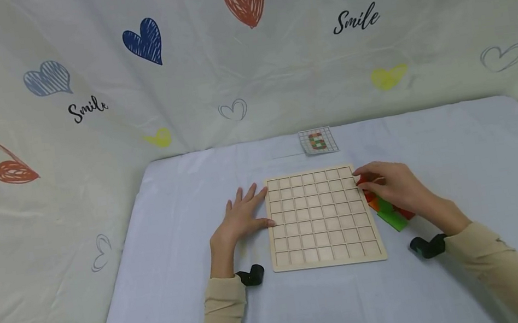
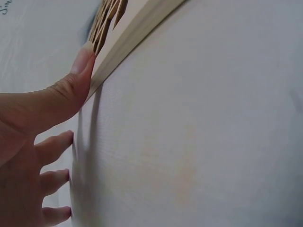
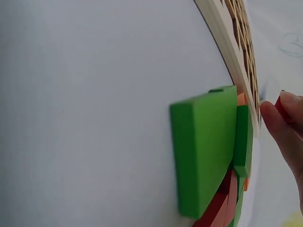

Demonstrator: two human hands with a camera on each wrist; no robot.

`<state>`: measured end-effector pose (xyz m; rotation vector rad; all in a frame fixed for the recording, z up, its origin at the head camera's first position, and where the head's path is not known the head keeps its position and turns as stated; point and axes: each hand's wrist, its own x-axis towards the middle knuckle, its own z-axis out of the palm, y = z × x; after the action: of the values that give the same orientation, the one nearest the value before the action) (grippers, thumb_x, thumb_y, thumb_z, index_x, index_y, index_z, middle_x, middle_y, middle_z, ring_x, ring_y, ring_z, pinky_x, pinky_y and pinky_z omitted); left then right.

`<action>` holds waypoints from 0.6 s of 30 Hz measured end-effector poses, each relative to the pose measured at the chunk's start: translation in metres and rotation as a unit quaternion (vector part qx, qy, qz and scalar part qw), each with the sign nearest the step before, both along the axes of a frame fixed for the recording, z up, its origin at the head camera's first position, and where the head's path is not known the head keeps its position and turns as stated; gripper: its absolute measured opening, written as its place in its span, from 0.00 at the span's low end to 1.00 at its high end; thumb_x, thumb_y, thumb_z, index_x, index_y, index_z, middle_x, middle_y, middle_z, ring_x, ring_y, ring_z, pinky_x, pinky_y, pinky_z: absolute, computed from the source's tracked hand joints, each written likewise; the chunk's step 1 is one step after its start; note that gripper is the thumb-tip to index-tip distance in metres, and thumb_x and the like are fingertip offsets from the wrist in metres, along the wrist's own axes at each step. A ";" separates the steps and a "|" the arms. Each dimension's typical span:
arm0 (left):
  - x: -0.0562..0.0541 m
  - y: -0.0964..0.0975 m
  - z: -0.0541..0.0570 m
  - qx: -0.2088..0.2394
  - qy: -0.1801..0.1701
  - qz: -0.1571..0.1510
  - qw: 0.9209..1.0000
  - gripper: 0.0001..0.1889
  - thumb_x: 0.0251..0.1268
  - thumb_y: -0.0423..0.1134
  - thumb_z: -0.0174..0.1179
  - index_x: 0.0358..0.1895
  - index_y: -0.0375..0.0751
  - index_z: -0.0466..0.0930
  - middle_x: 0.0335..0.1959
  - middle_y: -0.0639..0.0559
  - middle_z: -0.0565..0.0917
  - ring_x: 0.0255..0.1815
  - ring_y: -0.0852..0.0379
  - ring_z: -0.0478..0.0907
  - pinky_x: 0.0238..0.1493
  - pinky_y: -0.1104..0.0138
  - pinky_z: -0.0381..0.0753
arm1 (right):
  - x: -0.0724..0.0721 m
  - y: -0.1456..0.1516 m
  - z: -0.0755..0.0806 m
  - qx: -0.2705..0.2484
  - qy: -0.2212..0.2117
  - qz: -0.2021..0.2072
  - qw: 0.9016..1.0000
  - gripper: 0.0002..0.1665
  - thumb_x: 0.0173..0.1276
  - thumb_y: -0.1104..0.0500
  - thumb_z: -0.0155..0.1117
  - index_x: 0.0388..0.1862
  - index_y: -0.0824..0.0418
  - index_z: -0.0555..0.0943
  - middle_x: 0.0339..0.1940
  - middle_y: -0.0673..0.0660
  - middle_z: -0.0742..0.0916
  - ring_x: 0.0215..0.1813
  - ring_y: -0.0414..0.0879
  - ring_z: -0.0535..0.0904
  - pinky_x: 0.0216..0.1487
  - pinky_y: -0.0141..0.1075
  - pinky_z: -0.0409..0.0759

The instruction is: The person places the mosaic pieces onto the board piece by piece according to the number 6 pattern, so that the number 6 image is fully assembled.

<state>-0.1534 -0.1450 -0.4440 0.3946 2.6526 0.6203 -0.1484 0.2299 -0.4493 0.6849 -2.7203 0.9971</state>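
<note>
A pale wooden grid board (image 1: pixel 324 219) lies flat on the white-covered table, its squares bare. My left hand (image 1: pixel 241 220) rests at its left side with fingers spread; the thumb (image 2: pixel 81 71) presses the frame's edge in the left wrist view. At the board's right edge, my right hand (image 1: pixel 397 185) pinches a small red block (image 3: pixel 282 109) between thumb and fingertips. Below that hand sits a small heap of colored blocks: a green block (image 3: pixel 208 146) in front, with red blocks (image 3: pixel 221 203) and orange ones partly hidden behind it.
Behind the board lies a small printed card (image 1: pixel 318 141) with a colored grid pattern. A black wrist camera (image 1: pixel 252 275) is strapped to the left wrist, another (image 1: pixel 428 247) to the right. A curtain (image 1: pixel 188 83) printed with hearts hangs behind the table (image 1: pixel 329 306).
</note>
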 end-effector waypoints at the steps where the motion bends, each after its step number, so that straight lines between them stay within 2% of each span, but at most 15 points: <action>1: 0.000 0.000 0.000 0.001 0.000 0.000 1.000 0.47 0.64 0.55 0.70 0.83 0.55 0.55 0.86 0.49 0.47 0.86 0.36 0.34 0.81 0.35 0.36 | -0.001 -0.001 0.000 -0.004 -0.004 -0.001 1.000 0.21 0.58 0.73 0.76 0.52 0.68 0.84 0.41 0.61 0.91 0.40 0.54 0.88 0.42 0.49 0.89; 5: 0.000 0.000 -0.001 -0.003 0.001 -0.003 1.000 0.47 0.65 0.56 0.69 0.84 0.55 0.54 0.86 0.49 0.47 0.86 0.36 0.34 0.81 0.35 0.36 | -0.005 -0.007 0.002 -0.016 -0.021 -0.008 1.000 0.19 0.60 0.72 0.75 0.50 0.67 0.82 0.40 0.60 0.91 0.41 0.55 0.89 0.44 0.51 0.88; 8: 0.000 0.000 -0.001 -0.001 0.002 -0.003 1.000 0.47 0.65 0.56 0.69 0.84 0.55 0.54 0.86 0.49 0.46 0.86 0.36 0.34 0.81 0.35 0.35 | -0.008 -0.012 0.004 -0.020 -0.031 -0.005 0.999 0.14 0.63 0.70 0.74 0.48 0.67 0.85 0.42 0.61 0.91 0.41 0.56 0.90 0.45 0.51 0.88; 13: 0.000 0.001 0.001 0.004 0.000 0.002 1.000 0.47 0.64 0.55 0.70 0.83 0.55 0.55 0.86 0.49 0.47 0.86 0.37 0.33 0.81 0.35 0.35 | -0.014 -0.022 0.005 -0.024 -0.052 0.009 0.998 0.13 0.67 0.69 0.71 0.50 0.68 0.88 0.47 0.64 0.91 0.46 0.57 0.90 0.47 0.50 0.88; 18: 0.000 0.001 0.001 0.002 -0.005 0.003 1.000 0.48 0.64 0.55 0.70 0.83 0.55 0.54 0.86 0.49 0.47 0.86 0.37 0.33 0.81 0.36 0.35 | -0.020 -0.031 0.005 -0.018 -0.051 0.034 0.998 0.13 0.66 0.68 0.72 0.50 0.66 0.89 0.44 0.60 0.92 0.45 0.54 0.89 0.46 0.48 0.88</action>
<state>-0.1535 -0.1443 -0.4428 0.3831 2.6449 0.6289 -0.1683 0.1994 -0.4447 0.7454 -2.7756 1.1238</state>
